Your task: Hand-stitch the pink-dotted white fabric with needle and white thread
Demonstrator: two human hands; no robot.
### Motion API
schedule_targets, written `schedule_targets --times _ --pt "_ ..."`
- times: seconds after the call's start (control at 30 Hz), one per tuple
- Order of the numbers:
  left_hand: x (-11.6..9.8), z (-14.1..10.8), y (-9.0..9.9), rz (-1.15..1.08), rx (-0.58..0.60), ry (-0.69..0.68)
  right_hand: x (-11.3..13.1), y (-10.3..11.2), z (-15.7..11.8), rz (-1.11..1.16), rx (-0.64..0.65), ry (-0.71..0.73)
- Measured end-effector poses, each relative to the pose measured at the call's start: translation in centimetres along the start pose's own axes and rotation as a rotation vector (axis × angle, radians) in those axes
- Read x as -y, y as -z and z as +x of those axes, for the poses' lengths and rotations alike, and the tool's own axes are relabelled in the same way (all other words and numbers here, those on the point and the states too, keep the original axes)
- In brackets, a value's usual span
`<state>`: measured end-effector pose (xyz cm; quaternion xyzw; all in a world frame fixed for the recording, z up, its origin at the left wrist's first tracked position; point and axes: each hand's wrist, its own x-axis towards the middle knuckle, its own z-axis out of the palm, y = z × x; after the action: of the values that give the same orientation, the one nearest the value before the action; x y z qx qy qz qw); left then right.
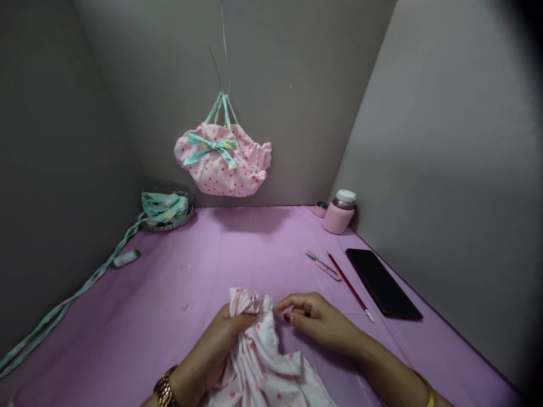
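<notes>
In the lower middle, my left hand (218,345) grips a gathered piece of white-pink fabric (254,345) with pink and red dots, the thumb lying over its bunched top band. The cloth hangs in folds down past the bottom edge of the picture. By the right end of that band is my right hand (316,319), thumb and index finger bent in a loose pinch against the cloth's edge. Whatever lies between those fingertips is too small to make out. Beyond the right hand lie pink-handled thread snips (324,267) and a dark red pencil (350,285).
A dotted pink cloth item with a mint bow (224,161) hangs at the back wall. Mint fabric strips (165,207) sit in a tray at left, trailing forward past a small white item (126,258). At right are a pink jar (338,217), its lid (321,210) and a black phone (384,284).
</notes>
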<state>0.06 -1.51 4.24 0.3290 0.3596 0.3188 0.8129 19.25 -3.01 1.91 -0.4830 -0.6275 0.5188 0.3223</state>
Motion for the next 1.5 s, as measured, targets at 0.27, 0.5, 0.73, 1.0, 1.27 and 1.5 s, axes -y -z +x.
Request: schedule_targets --times 0.27,0.5,0.73,1.0,1.27,1.5 --pt "-0.4 -0.3 -0.3 -0.001 0.035 0.022 -0.6 -0.1 0.0 0.214 0.101 -0.084" --pt "0.2 0.1 0.7 0.084 0.038 -0.01 -0.6 -0.1 0.1 0.207 0.102 0.009" --pt "1.2 1.1 1.3 0.142 -0.063 -0.049 -0.1 -0.3 0.2 0.194 0.103 0.039" --pt "1.2 1.0 0.1 0.15 -0.163 -0.098 0.3 -0.4 0.1 0.15 0.126 0.088" --pt "1.2 0.9 0.4 0.19 -0.154 -0.096 0.7 -0.4 0.0 0.063 0.119 0.124" --pt "1.2 1.0 0.1 0.198 -0.166 -0.123 0.7 -0.4 0.0 0.048 0.129 0.134"
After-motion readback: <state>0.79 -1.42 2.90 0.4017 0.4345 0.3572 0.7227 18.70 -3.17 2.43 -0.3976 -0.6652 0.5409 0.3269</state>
